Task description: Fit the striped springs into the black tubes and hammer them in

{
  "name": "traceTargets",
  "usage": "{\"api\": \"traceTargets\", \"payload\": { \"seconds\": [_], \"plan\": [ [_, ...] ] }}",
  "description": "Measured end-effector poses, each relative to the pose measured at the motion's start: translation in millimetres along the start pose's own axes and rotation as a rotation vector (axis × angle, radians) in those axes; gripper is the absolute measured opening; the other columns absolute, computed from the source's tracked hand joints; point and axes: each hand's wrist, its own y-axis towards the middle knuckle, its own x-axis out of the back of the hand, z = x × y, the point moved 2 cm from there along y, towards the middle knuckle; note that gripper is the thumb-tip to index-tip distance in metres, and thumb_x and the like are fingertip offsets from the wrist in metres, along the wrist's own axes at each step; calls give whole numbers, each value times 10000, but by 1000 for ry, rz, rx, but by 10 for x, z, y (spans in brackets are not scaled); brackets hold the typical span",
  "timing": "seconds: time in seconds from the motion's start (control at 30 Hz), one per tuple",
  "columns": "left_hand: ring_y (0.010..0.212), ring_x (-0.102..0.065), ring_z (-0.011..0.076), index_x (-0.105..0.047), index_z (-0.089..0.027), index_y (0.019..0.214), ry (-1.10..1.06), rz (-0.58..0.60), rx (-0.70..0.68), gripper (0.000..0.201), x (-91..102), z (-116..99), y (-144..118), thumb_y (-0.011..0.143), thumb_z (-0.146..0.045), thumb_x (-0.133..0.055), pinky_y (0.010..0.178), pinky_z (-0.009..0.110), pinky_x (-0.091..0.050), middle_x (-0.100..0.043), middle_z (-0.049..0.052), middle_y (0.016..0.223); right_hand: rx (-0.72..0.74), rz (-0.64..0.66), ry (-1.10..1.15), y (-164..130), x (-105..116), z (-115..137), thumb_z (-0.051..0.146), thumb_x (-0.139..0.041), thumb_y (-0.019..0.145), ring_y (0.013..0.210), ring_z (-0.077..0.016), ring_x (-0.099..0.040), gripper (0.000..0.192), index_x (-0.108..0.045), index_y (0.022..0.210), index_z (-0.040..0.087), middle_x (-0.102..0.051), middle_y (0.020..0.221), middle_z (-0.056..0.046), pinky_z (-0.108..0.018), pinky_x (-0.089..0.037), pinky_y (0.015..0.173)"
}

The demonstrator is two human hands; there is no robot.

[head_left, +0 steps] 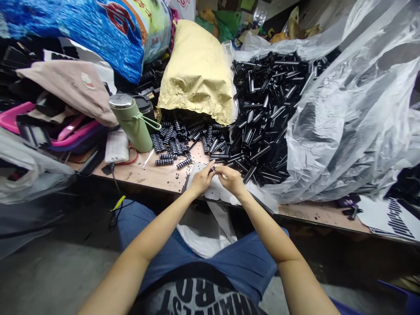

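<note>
The left hand (201,179) and right hand (231,178) pinch one small black tube (214,167) together. It lies sideways, beside the big black tube pile (265,118).

Black tubes (265,118): glossy black, heaped right of yellow paper sack (197,72). Sack: dull mustard yellow. Ribbed pieces (177,140) below sack mouth: black with white bands. Flask (134,122) left of sack: pale green, silver cap. Woven bag (82,30) upper left of sack: bright blue, red-and-white print. Plastic sheeting (354,118) far right of sack: clear grey. Table (154,175): light brown wood. Cloth (70,85) left of flask: dusty pink.
</note>
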Motion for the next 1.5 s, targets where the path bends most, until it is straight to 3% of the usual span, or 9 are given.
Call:
{"api": "traceTargets", "payload": {
  "seconds": [0.1, 0.23, 0.4, 0.5, 0.67, 0.9, 1.17, 1.33, 1.5],
  "plan": [
    [1125, -606, 224, -511, -185, 1299, -123, -106, 16, 377, 108, 20, -8, 952, -308, -429, 945, 343, -478, -611, 113, 1269, 16, 120, 36, 203, -10, 18, 184, -501, 840, 1055, -191, -646, 319, -649, 1121, 216, -690, 1148, -50, -325, -496, 951],
    [947, -653, 198, -566, -173, 1179, -172, -285, 135, 310, 355, 114, -101, 944, -326, -434, 867, 323, -498, -676, 96, 1072, -327, 259, -74, 727, -416, 7, 262, -423, 925, 955, -170, -649, 278, -668, 1043, 204, -706, 1054, -54, -282, -477, 871],
    [928, -643, 238, -632, -163, 993, -8, -198, 292, 227, 645, 378, -106, 906, -295, -469, 862, 363, -480, -690, 97, 966, -453, 347, -111, 1240, -1113, 46, 328, -650, 778, 793, -232, -632, 197, -647, 676, 160, -681, 752, -97, -317, -469, 762],
    [948, -645, 230, -637, -164, 1005, -40, -215, 312, 249, 756, 525, -67, 908, -328, -476, 871, 349, -478, -693, 90, 983, -462, 364, -103, 1338, -1228, 27, 204, -733, 647, 787, -233, -615, 118, -627, 662, 156, -659, 711, -82, -311, -462, 753],
    [943, -658, 215, -651, -176, 1073, -103, -173, 289, 289, 766, 543, -87, 908, -353, -493, 873, 331, -492, -704, 77, 1015, -427, 279, -50, 1178, -951, 25, 146, -663, 677, 785, -172, -616, 152, -624, 824, 149, -673, 812, -41, -268, -469, 737],
    [906, -670, 228, -663, -172, 1137, -71, -87, 197, 360, 648, 177, -115, 918, -395, -486, 857, 337, -498, -722, 83, 924, -398, 128, 339, 634, -518, 167, 138, -658, 665, 705, -148, -663, 86, -654, 747, 165, -698, 734, -7, -257, -522, 684],
    [917, -667, 230, -653, -165, 1145, -63, -55, 139, 349, 452, -34, -130, 918, -374, -490, 859, 336, -495, -716, 98, 985, -390, 31, 221, 426, -278, 183, 119, -639, 687, 678, -155, -669, 103, -691, 756, 175, -715, 718, -9, -258, -524, 664],
    [861, -660, 210, -637, -161, 1144, -108, -37, 108, 341, 356, -35, -86, 926, -363, -472, 832, 328, -497, -709, 87, 931, -226, 22, 113, 256, -225, 193, 104, -574, 744, 734, -174, -681, 183, -712, 841, 175, -735, 826, -50, -295, -538, 729],
    [718, -622, 152, -574, -168, 1173, -325, -192, 188, 386, 222, 36, -26, 921, -440, -466, 699, 273, -502, -659, 59, 871, -114, 135, 157, 426, -105, -39, 149, -560, 771, 962, -179, -659, 432, -616, 1194, 216, -689, 1128, -45, -328, -523, 884]
  ]
}}
